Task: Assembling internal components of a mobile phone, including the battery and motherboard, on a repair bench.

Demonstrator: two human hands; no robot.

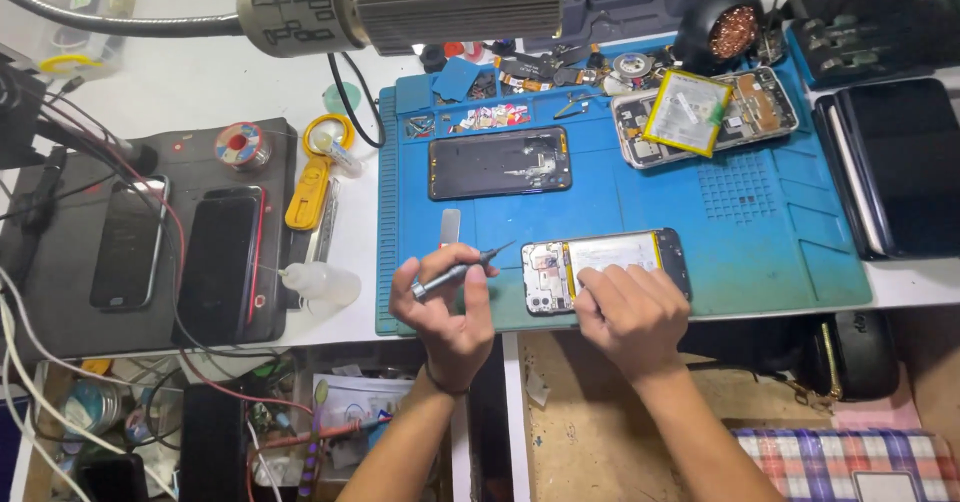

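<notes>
Left hand [447, 307] clenches a slim metal screwdriver [458, 271] mid-shaft, tip pointing toward the opened phone [604, 267] just beyond it. Right hand [628, 312] presses flat on the phone's lower edge, grasping nothing. Phone looks light, stiff and fragile; best held by its frame edges on the blue mat [770, 232].

Dark rectangular phone screen [499, 162] lies on blue mat, well above left hand [447, 312]. Two dark-screen phones left of that hand: grey-edged one [130, 244] far left, red-edged one [219, 262] nearer. Yellow-bordered whitish label on battery [687, 112], tilted, well above right hand [630, 317]. Whitish battery label w/ yellow edges [610, 252] touching right hand's fingertips. Black screens stack [895, 167] far right.
</notes>
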